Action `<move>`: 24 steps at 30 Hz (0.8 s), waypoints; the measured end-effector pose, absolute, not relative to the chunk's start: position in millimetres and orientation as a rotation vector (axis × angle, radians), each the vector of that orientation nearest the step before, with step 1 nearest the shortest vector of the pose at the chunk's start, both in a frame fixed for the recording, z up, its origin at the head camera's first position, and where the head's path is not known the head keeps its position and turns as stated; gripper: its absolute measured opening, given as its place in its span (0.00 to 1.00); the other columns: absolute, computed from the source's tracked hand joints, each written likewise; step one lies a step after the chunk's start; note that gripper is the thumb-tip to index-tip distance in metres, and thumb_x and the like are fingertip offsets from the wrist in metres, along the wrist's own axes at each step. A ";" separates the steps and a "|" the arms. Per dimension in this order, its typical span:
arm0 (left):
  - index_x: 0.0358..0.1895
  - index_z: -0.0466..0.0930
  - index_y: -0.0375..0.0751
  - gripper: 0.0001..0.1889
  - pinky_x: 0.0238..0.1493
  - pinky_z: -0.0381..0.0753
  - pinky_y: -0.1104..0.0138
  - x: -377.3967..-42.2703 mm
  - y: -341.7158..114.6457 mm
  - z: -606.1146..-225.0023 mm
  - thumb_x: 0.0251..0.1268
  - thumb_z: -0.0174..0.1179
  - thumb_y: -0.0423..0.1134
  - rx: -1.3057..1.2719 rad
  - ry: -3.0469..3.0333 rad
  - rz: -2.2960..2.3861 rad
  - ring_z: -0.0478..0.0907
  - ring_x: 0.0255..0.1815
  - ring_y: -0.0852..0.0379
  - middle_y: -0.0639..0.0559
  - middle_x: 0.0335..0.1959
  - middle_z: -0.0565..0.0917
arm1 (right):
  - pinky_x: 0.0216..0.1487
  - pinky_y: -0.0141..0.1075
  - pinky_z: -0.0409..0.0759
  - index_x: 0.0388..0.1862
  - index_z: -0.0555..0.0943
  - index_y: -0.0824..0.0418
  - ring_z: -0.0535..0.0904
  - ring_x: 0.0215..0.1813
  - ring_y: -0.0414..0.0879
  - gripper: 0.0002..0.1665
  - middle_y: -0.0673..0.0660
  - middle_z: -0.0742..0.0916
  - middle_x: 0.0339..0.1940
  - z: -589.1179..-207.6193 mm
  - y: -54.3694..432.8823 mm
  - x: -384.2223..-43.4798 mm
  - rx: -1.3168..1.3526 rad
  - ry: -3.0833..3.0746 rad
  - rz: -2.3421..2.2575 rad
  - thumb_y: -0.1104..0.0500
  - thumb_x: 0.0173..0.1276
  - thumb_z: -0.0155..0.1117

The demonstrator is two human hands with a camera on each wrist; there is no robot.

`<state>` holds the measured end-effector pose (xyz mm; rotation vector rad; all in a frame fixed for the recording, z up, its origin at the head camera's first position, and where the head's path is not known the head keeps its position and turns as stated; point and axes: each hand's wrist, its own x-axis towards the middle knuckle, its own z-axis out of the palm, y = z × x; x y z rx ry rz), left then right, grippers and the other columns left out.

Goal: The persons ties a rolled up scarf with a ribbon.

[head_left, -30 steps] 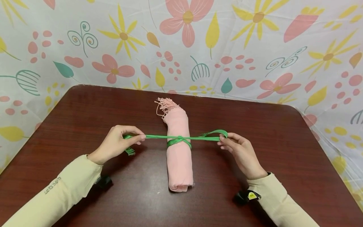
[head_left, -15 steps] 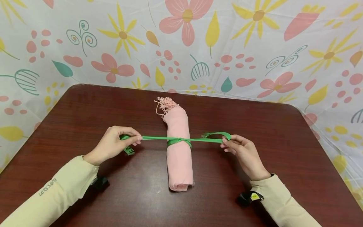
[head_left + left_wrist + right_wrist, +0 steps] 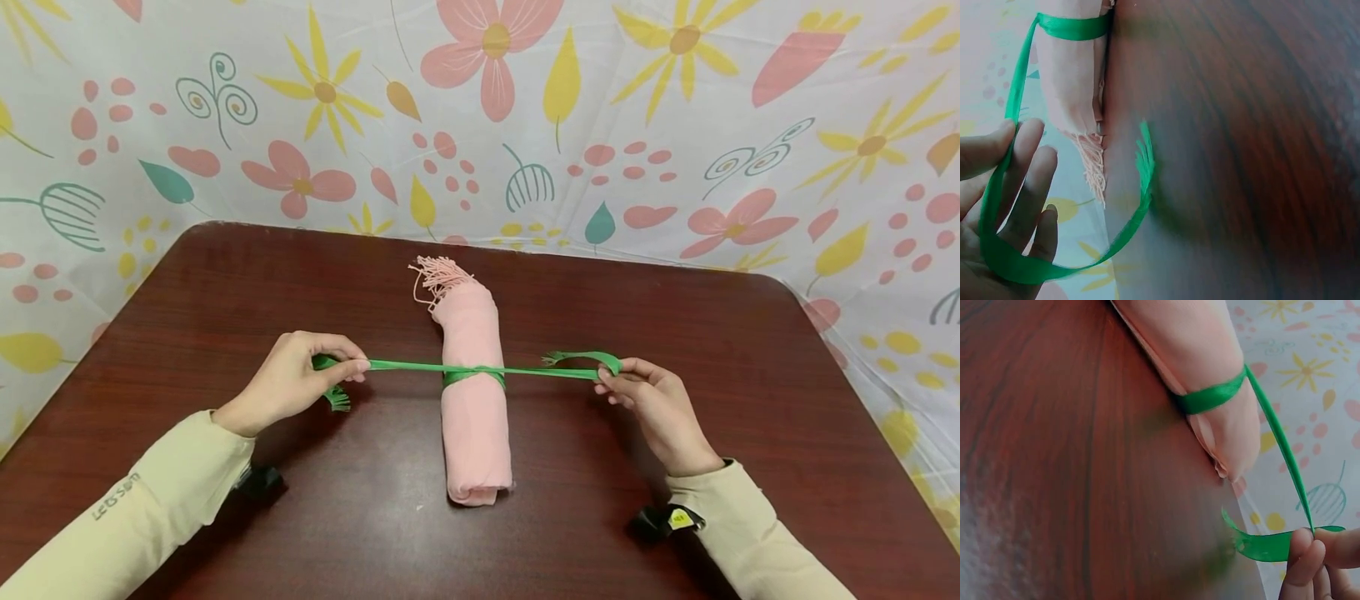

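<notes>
A rolled pink scarf with a fringe at its far end lies lengthwise on the table. Round its middle goes a green ribbon, crossed on top and stretched taut to both sides. My left hand pinches one length between thumb and forefinger, and its frayed tail hangs past the palm in the left wrist view. On the other side my right hand pinches the other length, whose loose tail curls back toward the scarf. Both hands are off the tabletop.
The dark wooden table has rounded far corners. Behind it hangs a white cloth printed with flowers and leaves. Black wrist straps sit at the sleeve cuffs.
My hands have moved apart, the left to the left and the right to the right. The ribbon's crossing has drawn tighter and flatter on the scarf, which stays in place.
</notes>
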<state>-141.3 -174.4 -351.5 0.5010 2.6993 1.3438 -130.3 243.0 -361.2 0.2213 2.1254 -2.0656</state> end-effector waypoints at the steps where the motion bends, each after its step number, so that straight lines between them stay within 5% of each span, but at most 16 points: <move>1: 0.35 0.86 0.42 0.03 0.15 0.62 0.71 -141.3 -174.6 -351.2 0.62 0.63 0.34 0.501 2.705 1.336 0.74 0.14 0.57 0.52 0.27 0.87 | 0.36 0.29 0.79 0.37 0.77 0.64 0.84 0.32 0.38 0.05 0.46 0.88 0.31 -361.7 243.6 -130.0 0.227 2.123 -2.067 0.64 0.66 0.64; 4: 0.34 0.86 0.43 0.03 0.14 0.58 0.72 -141.4 -175.3 -350.1 0.62 0.64 0.33 0.496 2.713 1.316 0.65 0.07 0.60 0.53 0.27 0.86 | 0.35 0.28 0.78 0.38 0.76 0.66 0.83 0.32 0.38 0.06 0.47 0.88 0.30 -362.4 245.2 -129.2 0.234 2.114 -2.072 0.65 0.65 0.64; 10: 0.31 0.86 0.47 0.03 0.15 0.59 0.72 -140.0 -177.2 -349.8 0.61 0.65 0.38 0.510 2.732 1.286 0.67 0.11 0.61 0.54 0.26 0.86 | 0.35 0.29 0.79 0.36 0.76 0.64 0.83 0.31 0.38 0.03 0.47 0.87 0.27 -361.8 247.0 -129.7 0.237 2.146 -2.046 0.67 0.66 0.62; 15: 0.31 0.85 0.48 0.03 0.12 0.59 0.71 -137.6 -181.3 -350.0 0.63 0.64 0.38 0.518 2.743 1.261 0.60 0.06 0.63 0.55 0.26 0.85 | 0.37 0.30 0.80 0.35 0.77 0.62 0.83 0.31 0.38 0.03 0.47 0.87 0.26 -361.0 248.5 -131.0 0.241 2.221 -1.967 0.67 0.66 0.60; 24: 0.29 0.83 0.47 0.05 0.14 0.66 0.70 -138.8 -181.5 -348.6 0.62 0.64 0.35 0.576 2.810 1.212 0.68 0.10 0.63 0.54 0.24 0.84 | 0.38 0.30 0.81 0.40 0.76 0.66 0.83 0.31 0.38 0.06 0.46 0.87 0.27 -359.4 252.6 -134.6 0.240 2.277 -1.867 0.66 0.67 0.61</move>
